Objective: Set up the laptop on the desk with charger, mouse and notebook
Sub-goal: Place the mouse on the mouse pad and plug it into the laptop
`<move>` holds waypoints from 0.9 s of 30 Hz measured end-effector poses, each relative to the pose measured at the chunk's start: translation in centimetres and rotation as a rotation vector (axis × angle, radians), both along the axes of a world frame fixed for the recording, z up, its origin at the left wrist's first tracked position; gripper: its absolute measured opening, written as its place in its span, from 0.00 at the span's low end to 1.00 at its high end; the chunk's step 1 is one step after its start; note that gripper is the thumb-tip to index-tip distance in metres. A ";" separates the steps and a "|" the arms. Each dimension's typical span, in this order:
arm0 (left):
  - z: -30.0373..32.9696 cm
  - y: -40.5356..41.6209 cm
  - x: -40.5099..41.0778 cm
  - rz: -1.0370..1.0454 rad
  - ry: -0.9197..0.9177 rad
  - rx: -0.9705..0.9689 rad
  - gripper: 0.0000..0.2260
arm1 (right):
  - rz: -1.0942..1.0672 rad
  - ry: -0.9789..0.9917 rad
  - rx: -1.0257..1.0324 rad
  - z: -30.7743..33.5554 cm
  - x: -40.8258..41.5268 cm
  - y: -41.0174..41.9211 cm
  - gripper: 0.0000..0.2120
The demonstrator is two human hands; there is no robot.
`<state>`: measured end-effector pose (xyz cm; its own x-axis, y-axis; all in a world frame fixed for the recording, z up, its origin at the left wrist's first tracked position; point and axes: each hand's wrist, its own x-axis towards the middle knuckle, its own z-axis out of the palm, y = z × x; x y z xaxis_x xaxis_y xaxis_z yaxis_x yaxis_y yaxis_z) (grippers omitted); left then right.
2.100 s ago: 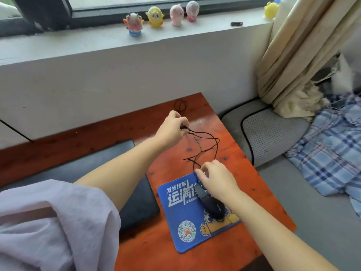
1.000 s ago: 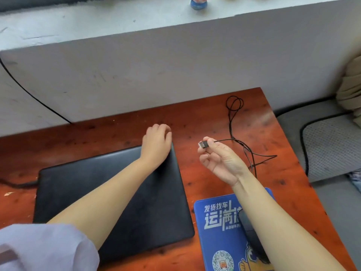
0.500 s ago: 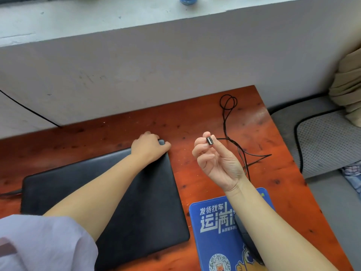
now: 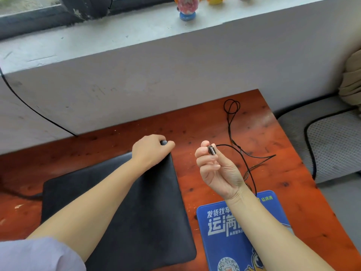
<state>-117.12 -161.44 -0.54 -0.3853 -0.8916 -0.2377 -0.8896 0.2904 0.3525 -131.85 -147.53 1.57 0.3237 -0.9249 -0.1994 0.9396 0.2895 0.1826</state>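
Left arm: a loose, pale lilac short sleeve (image 4: 37,255) covers the upper part, its hem ending well back from the left hand (image 4: 149,151). Forearm bare. Right hand (image 4: 216,171) and forearm bare; no rings, watch or bands visible.

The reddish-brown wooden desk (image 4: 195,124) carries a closed black laptop (image 4: 148,212) at centre, a blue mouse pad (image 4: 220,229) (printed with white characters) to its right, and a thin black cable (image 4: 232,122) looped near the back edge.
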 end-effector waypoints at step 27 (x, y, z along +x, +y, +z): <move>5.8 1.2 2.0 0.069 0.198 -0.113 0.15 | -0.173 1.342 -0.041 0.5 4.0 -1.7 0.02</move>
